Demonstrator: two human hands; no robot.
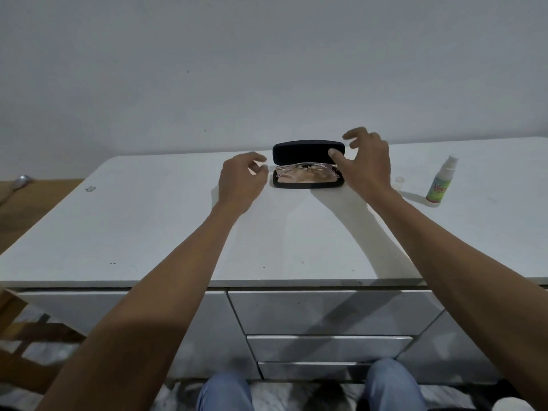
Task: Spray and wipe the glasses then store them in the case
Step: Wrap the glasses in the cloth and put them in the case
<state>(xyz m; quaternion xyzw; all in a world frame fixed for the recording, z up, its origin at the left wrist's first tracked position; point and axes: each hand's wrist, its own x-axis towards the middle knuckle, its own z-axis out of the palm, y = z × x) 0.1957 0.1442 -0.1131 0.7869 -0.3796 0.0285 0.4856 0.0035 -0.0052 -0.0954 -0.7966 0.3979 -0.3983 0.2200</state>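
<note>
Centrally, both hands hover at the ends of the open black hard-shell glasses case (308, 169), neither gripping anything. The right hand (367, 161) has its fingers spread and loosely curved, the thumb reaching across the raised lid; whether it touches the lid cannot be told. The left hand (241, 180) sits just beside the case's left end, fingers relaxed and slightly curled, empty. Inside the case lie the clear-framed glasses (307, 170) on what appears to be a beige cloth. Judged from this layout, spraying and wiping look finished and the glasses are stored; only closing the lid seems left. To the right, well apart from the case, stands the small white spray bottle with a green label (441, 180), its clear cap (399, 181) off and resting between bottle and right wrist. Everything sits on the white cabinet top (148, 232), with drawers below, a plain pale wall behind, and a wooden chair (26, 345) at lower left.
</note>
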